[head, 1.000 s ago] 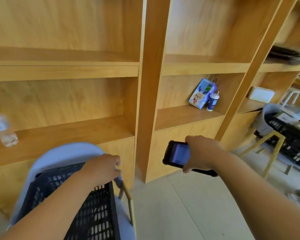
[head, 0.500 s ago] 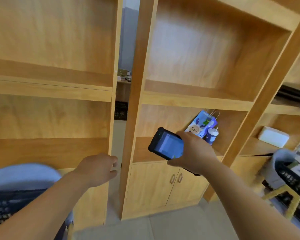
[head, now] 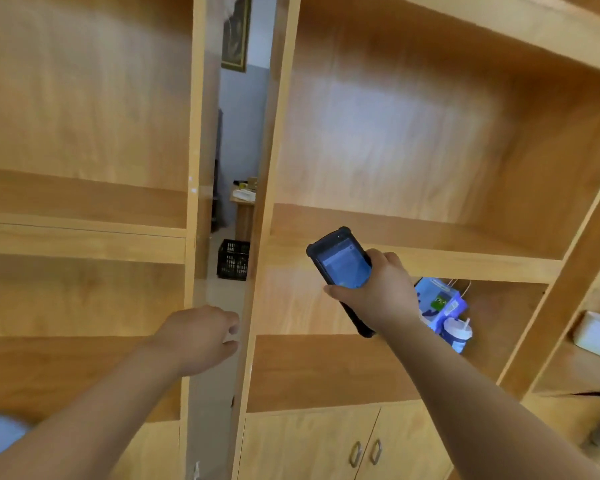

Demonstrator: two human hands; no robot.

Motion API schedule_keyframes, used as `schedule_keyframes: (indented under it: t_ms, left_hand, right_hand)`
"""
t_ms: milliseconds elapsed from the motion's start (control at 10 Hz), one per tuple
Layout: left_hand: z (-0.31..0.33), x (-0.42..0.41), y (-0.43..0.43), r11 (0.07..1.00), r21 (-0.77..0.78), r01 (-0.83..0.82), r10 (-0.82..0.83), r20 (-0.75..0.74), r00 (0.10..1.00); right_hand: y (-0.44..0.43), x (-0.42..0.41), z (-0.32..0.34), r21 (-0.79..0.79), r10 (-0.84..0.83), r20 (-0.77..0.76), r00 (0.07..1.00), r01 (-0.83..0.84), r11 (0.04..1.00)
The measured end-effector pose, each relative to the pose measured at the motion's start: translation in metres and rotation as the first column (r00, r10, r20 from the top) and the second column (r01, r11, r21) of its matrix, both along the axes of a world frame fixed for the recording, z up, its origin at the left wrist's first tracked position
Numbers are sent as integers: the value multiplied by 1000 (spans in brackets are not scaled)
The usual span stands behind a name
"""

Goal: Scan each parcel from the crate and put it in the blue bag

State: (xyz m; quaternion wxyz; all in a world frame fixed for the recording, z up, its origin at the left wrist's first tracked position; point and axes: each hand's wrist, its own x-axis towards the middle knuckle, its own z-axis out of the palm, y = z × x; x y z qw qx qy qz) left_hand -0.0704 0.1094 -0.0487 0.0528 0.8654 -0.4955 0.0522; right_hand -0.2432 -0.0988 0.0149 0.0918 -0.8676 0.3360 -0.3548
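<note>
Your view has swung up to the shelves (head: 413, 258); your left hand (head: 201, 337), loosely curled, now holds nothing; your right hand (head: 381, 292) grips the scanner (head: 343, 268). No parcel taken yet.

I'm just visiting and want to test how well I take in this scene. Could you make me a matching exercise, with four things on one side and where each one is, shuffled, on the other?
Things
1. scanner
2. black crate
3. blue gift bag
4. white box

Places
A. on the floor, beyond the gap between the shelf units
B. in the right hand
C. on a shelf at the far right edge
D. on a shelf beside a lidded cup

Pairs: 1-B, 2-A, 3-D, 4-C
</note>
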Motion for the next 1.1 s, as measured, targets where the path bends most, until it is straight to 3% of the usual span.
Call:
schedule_keyframes:
  t_ms: [300, 500, 700, 900, 1000, 1100]
  left_hand:
    - [27, 36, -89, 1000, 17, 22, -24, 96, 995]
    - [31, 42, -117, 998, 49, -35, 30, 105, 994]
    - [37, 43, -130, 996, 33, -82, 77, 126, 989]
    - [36, 44, -134, 989, 34, -145, 141, 110, 984]
    - [36, 43, -135, 986, 43, -158, 154, 100, 983]
    - [35, 39, -139, 984, 95, -148, 137, 114, 984]
  right_hand:
    - [-102, 77, 45, 54, -79, -130, 988, 87, 995]
    - [-140, 128, 62, 166, 38, -395, 918, 30, 986]
    - [-164, 170, 71, 303, 125, -503, 855, 39, 952]
    - [-185, 184, 66, 287, 72, -447, 892, 67, 956]
    - [-190, 186, 68, 288, 135, -446, 885, -2, 958]
    - [-193, 175, 74, 253, 87, -364, 927, 9, 967]
